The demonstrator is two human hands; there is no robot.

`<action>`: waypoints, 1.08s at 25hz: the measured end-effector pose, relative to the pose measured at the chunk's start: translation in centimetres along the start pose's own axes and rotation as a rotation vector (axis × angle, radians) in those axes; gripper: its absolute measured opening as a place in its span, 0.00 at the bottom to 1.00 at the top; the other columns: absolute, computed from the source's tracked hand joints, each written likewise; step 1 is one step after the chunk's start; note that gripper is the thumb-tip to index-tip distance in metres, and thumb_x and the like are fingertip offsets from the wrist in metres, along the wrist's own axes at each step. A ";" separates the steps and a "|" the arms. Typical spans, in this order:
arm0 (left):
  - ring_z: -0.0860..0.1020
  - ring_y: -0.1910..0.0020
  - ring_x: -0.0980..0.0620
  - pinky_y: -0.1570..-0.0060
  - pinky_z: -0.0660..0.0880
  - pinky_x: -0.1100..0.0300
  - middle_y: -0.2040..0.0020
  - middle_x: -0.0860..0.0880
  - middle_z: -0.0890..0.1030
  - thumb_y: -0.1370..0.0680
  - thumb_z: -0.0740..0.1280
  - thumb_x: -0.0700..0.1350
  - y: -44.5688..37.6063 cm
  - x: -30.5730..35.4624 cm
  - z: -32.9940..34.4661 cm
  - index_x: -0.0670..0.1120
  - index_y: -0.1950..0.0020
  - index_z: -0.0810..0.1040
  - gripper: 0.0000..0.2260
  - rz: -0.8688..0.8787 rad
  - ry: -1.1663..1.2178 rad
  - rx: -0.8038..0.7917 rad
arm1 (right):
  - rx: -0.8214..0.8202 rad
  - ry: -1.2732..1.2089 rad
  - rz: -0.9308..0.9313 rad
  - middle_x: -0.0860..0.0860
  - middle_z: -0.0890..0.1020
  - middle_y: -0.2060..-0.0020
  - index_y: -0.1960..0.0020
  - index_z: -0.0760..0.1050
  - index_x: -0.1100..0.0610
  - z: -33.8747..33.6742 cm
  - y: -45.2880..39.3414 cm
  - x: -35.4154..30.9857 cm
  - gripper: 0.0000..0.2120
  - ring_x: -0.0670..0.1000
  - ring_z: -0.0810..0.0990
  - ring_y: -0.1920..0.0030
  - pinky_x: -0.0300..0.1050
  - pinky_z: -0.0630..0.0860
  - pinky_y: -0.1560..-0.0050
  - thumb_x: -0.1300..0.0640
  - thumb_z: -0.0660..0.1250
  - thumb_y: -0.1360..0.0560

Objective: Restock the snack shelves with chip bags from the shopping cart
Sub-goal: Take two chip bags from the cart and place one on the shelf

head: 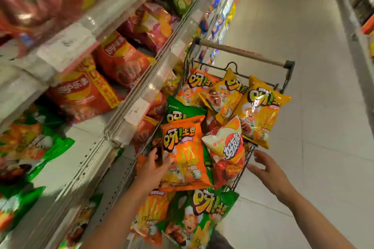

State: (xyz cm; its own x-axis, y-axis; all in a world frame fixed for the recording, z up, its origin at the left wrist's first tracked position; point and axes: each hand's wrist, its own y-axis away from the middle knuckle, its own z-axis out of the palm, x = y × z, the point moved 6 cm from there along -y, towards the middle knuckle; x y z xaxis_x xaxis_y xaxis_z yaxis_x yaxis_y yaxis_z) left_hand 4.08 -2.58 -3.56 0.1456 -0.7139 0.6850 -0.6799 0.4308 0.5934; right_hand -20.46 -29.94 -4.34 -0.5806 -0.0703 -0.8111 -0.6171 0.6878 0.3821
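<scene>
I see my left hand (154, 168) at the lower left corner of an orange chip bag (185, 153) that lies on top of the heap in the shopping cart (248, 159); the thumb lies across the bag's front and the fingers seem to curl behind its edge, so I take it as a pinch on the bag, though the fingertips themselves are hidden. My right hand (267, 170) hangs just beside the cart's wire rim on the aisle side, fingers spread wide and relaxed, holding nothing and touching nothing that I can make out. The cart is full: a green bag (182, 110) peeks out from under the orange one, a white and red bag (226, 147) leans against its right side, three yellow and orange bags (261, 107) stand toward the cart handle (240, 51), and a green bag with a cartoon chef (204, 208) lies nearest to me. To my left run the snack shelves (113, 127), with red Lay's bags (121, 58) on the middle level and green and orange bags (30, 141) lying flat on the level below, near its white front rail. The picture is blurred at the upper left, and I cannot read the price tags (136, 111) there.
</scene>
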 end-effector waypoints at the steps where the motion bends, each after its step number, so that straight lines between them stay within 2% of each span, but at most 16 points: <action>1: 0.67 0.25 0.44 0.30 0.67 0.45 0.22 0.50 0.65 0.23 0.65 0.66 -1.1 0.4 0.5 0.55 0.18 0.55 0.37 -0.038 -0.007 0.005 | -0.087 -0.027 0.017 0.45 0.75 0.36 0.27 0.69 0.52 0.1 -1.5 0.3 0.27 0.47 0.74 0.35 0.46 0.72 0.38 0.52 0.72 0.24; 3: 0.71 0.28 0.46 0.33 0.69 0.49 0.26 0.50 0.71 0.21 0.65 0.63 -2.4 0.2 1.4 0.56 0.21 0.60 0.32 -0.121 0.057 -0.032 | -0.276 -0.049 0.020 0.44 0.78 0.36 0.28 0.71 0.49 0.7 -3.5 0.6 0.30 0.47 0.76 0.34 0.48 0.75 0.35 0.48 0.74 0.28; 5: 0.73 0.34 0.48 0.38 0.70 0.53 0.33 0.51 0.75 0.21 0.66 0.60 -2.5 0.1 2.2 0.56 0.24 0.65 0.27 -0.209 0.137 -0.085 | -0.385 -0.072 0.050 0.45 0.79 0.35 0.26 0.69 0.47 1.1 -5.2 1.1 0.33 0.47 0.77 0.34 0.51 0.77 0.34 0.48 0.75 0.29; 7: 0.77 0.37 0.48 0.36 0.73 0.50 0.36 0.50 0.78 0.22 0.68 0.58 -2.7 0.0 2.5 0.55 0.28 0.70 0.23 -0.246 0.196 -0.090 | -0.482 -0.094 0.064 0.45 0.77 0.33 0.24 0.64 0.46 1.4 -6.3 1.4 0.38 0.47 0.77 0.34 0.50 0.77 0.35 0.50 0.77 0.29; 9: 0.81 0.39 0.47 0.35 0.76 0.45 0.38 0.50 0.82 0.24 0.70 0.56 -2.5 0.2 2.8 0.53 0.32 0.75 0.21 -0.258 0.268 -0.134 | -0.585 -0.140 0.076 0.44 0.76 0.32 0.22 0.60 0.45 1.8 -7.0 1.2 0.41 0.47 0.76 0.34 0.47 0.79 0.38 0.53 0.77 0.29; 12: 0.83 0.43 0.48 0.41 0.77 0.49 0.48 0.53 0.87 0.28 0.71 0.56 -2.1 0.7 3.4 0.51 0.39 0.81 0.19 -0.215 0.311 -0.198 | -0.665 -0.168 0.092 0.42 0.78 0.34 0.24 0.61 0.42 2.1 -7.8 0.9 0.41 0.45 0.78 0.36 0.42 0.81 0.45 0.55 0.79 0.30; 15: 0.84 0.44 0.51 0.47 0.79 0.56 0.47 0.54 0.87 0.29 0.73 0.55 -1.4 1.4 3.6 0.53 0.40 0.82 0.19 -0.166 0.387 -0.162 | -0.671 -0.158 0.079 0.39 0.82 0.40 0.30 0.68 0.39 2.5 -8.0 0.7 0.35 0.40 0.82 0.43 0.37 0.81 0.49 0.50 0.80 0.33; 18: 0.84 0.50 0.61 0.58 0.81 0.65 0.48 0.61 0.86 0.25 0.73 0.50 -0.2 1.4 3.5 0.56 0.36 0.78 0.17 -0.128 0.448 -0.123 | -0.622 -0.156 0.029 0.40 0.83 0.40 0.33 0.74 0.39 2.8 -7.8 0.5 0.29 0.43 0.83 0.42 0.38 0.82 0.47 0.50 0.79 0.32; 20: 0.84 0.54 0.65 0.62 0.79 0.69 0.50 0.64 0.86 0.26 0.74 0.51 1.1 1.2 2.9 0.57 0.36 0.77 0.19 -0.095 0.481 -0.090 | -0.575 -0.203 0.009 0.42 0.84 0.41 0.35 0.76 0.40 2.8 -7.4 -0.1 0.27 0.45 0.83 0.42 0.38 0.82 0.49 0.50 0.79 0.32; 22: 0.84 0.51 0.64 0.60 0.79 0.69 0.46 0.63 0.85 0.30 0.77 0.55 2.9 0.8 1.8 0.58 0.33 0.76 0.26 -0.029 0.498 -0.043 | -0.554 -0.246 -0.015 0.44 0.84 0.41 0.34 0.76 0.42 2.8 -6.8 -1.2 0.28 0.48 0.84 0.42 0.39 0.83 0.50 0.49 0.78 0.32; 24: 0.84 0.53 0.63 0.60 0.78 0.69 0.48 0.61 0.86 0.34 0.80 0.60 4.8 0.2 0.8 0.56 0.32 0.75 0.32 0.034 0.514 0.019 | -0.511 -0.288 -0.059 0.45 0.85 0.41 0.33 0.75 0.43 2.4 -6.0 -3.0 0.29 0.48 0.85 0.43 0.38 0.83 0.50 0.51 0.78 0.33; 25: 0.84 0.55 0.61 0.60 0.79 0.67 0.50 0.60 0.86 0.35 0.80 0.61 6.0 -0.1 0.2 0.57 0.34 0.77 0.32 0.069 0.519 0.037 | -0.476 -0.309 -0.084 0.46 0.85 0.42 0.34 0.75 0.42 2.1 -5.4 -4.1 0.29 0.48 0.85 0.44 0.38 0.83 0.51 0.52 0.78 0.33; 27: 0.85 0.52 0.53 0.56 0.81 0.58 0.49 0.55 0.87 0.35 0.81 0.62 8.6 -1.2 -0.7 0.59 0.39 0.81 0.27 0.121 0.536 0.079 | -0.410 -0.347 -0.149 0.47 0.86 0.43 0.36 0.76 0.41 1.7 -3.8 -6.7 0.28 0.49 0.86 0.46 0.39 0.83 0.56 0.55 0.78 0.33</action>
State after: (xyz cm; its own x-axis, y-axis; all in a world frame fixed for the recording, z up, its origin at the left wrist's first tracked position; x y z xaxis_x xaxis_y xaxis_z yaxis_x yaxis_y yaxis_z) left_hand -1.45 2.40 1.03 0.3945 -0.2721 0.8777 -0.7632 0.4348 0.4779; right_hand -13.31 -30.82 -1.12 -0.3050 0.1442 -0.9414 -0.8754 0.3467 0.3368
